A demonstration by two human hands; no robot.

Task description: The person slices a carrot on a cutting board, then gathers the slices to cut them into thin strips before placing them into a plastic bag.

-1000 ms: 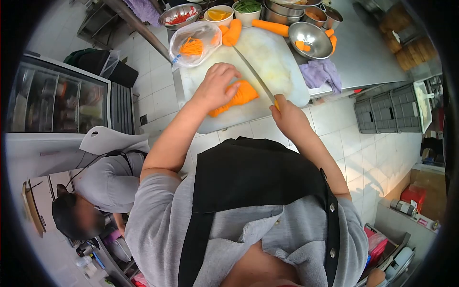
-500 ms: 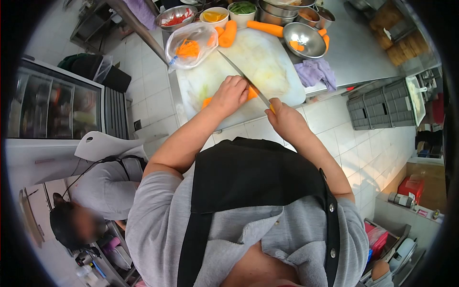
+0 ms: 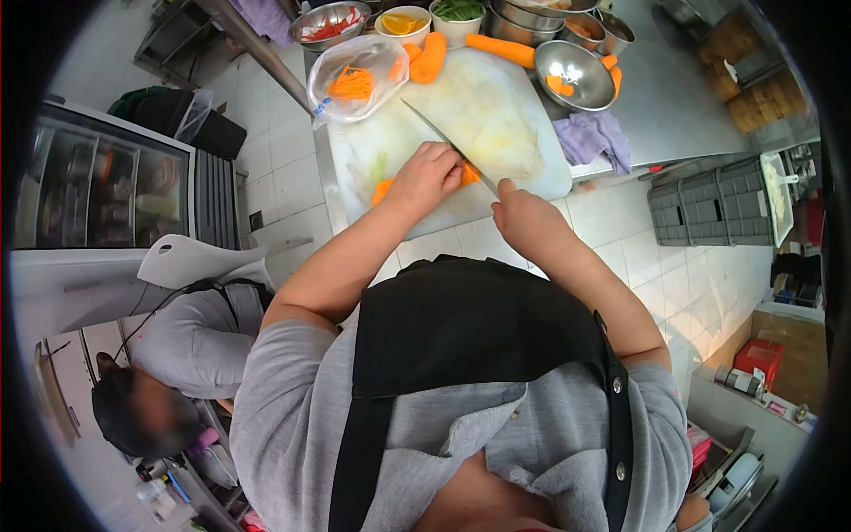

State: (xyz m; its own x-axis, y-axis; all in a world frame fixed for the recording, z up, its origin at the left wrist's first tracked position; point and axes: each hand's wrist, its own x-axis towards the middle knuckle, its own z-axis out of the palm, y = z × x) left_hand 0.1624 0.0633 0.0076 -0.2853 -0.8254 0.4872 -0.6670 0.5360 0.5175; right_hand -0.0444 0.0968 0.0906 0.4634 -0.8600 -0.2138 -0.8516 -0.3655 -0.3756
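Note:
My right hand (image 3: pixel 530 218) is closed around the handle of a kitchen knife (image 3: pixel 434 129), whose long blade slants up and left over the white cutting board (image 3: pixel 505 97). My left hand (image 3: pixel 429 177) lies with curled fingers on a piece of carrot (image 3: pixel 469 174), right beside the blade. Most of that piece is hidden by the fingers. More orange carrot (image 3: pixel 382 190) shows under my left wrist. Thin carrot strips (image 3: pixel 352 83) fill part of a clear plastic bag (image 3: pixel 383 55) at the board's far left corner, next to thick carrot chunks (image 3: pixel 429 60).
Behind the board stand a bowl of red and white strips (image 3: pixel 326 27), a tub of orange slices (image 3: pixel 402 24) and a tub of greens (image 3: pixel 457 11). A steel bowl (image 3: pixel 576 75), a whole carrot (image 3: pixel 500 50) and a purple cloth (image 3: pixel 592 142) lie rightward. Another person (image 3: pixel 199 341) is at left.
The knife has shifted slightly, its tip a little lower and its handle nearer my body. My left hand stays on the carrot. The view has tilted slightly.

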